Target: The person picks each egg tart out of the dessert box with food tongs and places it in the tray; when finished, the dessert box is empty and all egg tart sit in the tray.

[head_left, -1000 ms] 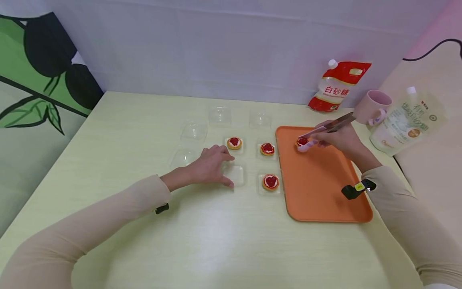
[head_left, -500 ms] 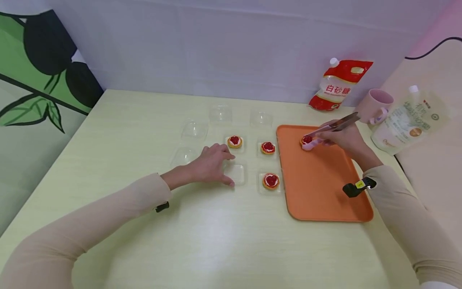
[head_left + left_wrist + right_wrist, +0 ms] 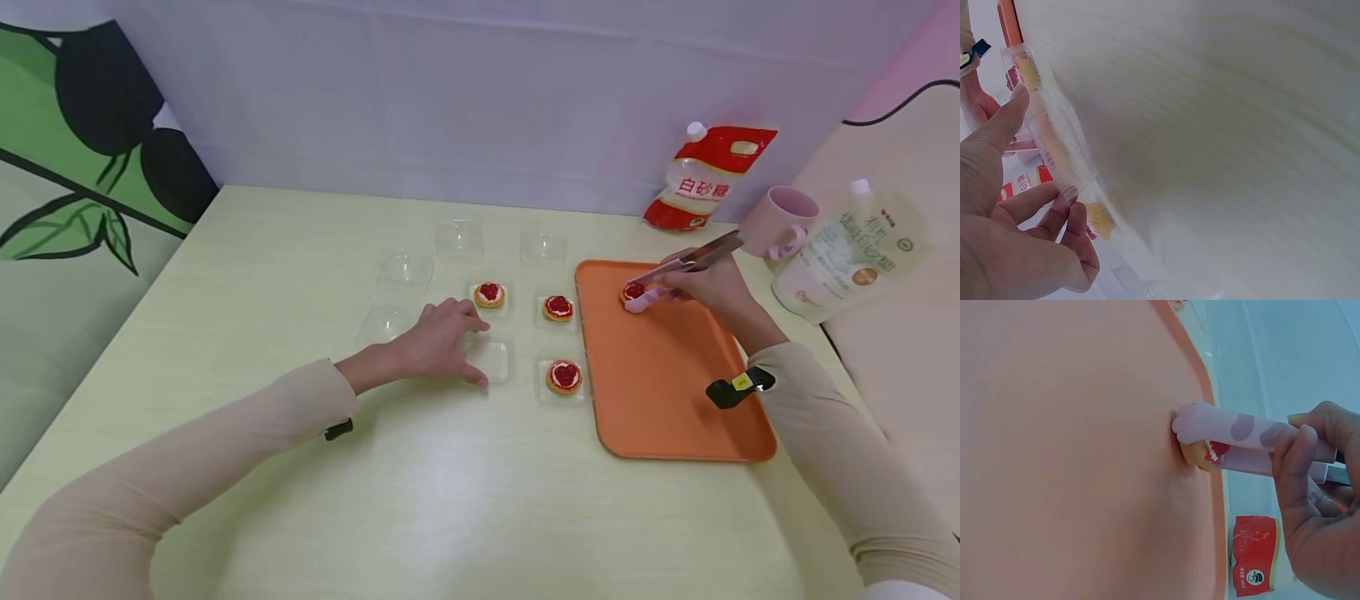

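Left part of the desk (image 3: 420, 517): I count four clear plastic lids (image 3: 384, 323), two of them nearer the far edge. Next, left hand (image 3: 442, 340): grip holds an empty clear plastic base (image 3: 492, 364), thumb one side, fingertips the other. Around that, three red-topped tarts on bases: the back-left tart (image 3: 489, 294) just beyond the empty one, the back-right tart (image 3: 558, 307) and front-right tart (image 3: 564, 377) just beside the tray.

Orange tray (image 3: 667, 408), toward the desk's right edge. Near its far left corner, the fourth tart (image 3: 633, 292) sits between the tips of pink paw tongs (image 3: 1219, 425); can't tell if it's touching the tray. Right hand (image 3: 712, 287): grip holds the tongs. Behind: red sugar pouch (image 3: 697, 187), pink mug (image 3: 776, 221), pale pouch (image 3: 843, 258).

Step looks like a tart pickup. I'd squeeze lightly, crust only, lift level before crossing the tray's left rim, or the topping may smear. Left grip: I'd keep the base steady, fingertips outside its middle.
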Motion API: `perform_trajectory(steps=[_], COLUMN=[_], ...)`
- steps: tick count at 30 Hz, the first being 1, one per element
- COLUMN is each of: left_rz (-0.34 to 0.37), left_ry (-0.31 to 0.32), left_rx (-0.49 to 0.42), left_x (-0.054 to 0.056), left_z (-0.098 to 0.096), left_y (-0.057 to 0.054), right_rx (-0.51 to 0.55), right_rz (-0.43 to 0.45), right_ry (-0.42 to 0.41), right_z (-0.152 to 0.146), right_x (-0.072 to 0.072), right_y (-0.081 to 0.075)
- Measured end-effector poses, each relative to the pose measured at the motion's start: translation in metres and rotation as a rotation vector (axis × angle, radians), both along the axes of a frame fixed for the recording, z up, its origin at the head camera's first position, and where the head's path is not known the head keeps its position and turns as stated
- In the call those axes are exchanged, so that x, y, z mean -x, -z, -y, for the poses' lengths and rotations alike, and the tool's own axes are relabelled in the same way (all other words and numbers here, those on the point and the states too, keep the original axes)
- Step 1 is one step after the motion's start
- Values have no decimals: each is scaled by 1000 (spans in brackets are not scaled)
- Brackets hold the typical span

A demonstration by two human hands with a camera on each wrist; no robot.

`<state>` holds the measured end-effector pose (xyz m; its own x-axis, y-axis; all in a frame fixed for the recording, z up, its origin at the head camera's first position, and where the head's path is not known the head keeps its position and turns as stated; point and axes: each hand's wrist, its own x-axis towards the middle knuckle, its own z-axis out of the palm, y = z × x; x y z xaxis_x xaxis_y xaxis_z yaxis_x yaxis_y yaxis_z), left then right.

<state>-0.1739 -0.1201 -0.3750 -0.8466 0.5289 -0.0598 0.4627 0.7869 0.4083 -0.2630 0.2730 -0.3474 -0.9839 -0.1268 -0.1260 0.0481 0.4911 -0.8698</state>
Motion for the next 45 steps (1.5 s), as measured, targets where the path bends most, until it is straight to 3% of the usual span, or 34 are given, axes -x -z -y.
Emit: perform_trajectory(steps=[9,19,25,30,38,45], left_rz=[6,32,33,41,-18,-32], left_ry=[-2,-1,9,-10,-68,-81], left_rx=[21,78,87,47,-44,46], left_x=[0,-1,0,3,25,57], left_z=[-2,-2,-2,1,10,15], left_y=[-3,-7,-9,-18,-34,-27], right_rx=[8,-16,44,71,113,111], right_rz=[-19,-81,-82,-114,-44,-54], right_ry=[-5,-36,-45,-71,-152,-272], right_z=[1,6,19,38,80,120], right_x=[-4,-8,-10,-11,-5,3], right_y=[-3,-16,-22,-28,-36,-35])
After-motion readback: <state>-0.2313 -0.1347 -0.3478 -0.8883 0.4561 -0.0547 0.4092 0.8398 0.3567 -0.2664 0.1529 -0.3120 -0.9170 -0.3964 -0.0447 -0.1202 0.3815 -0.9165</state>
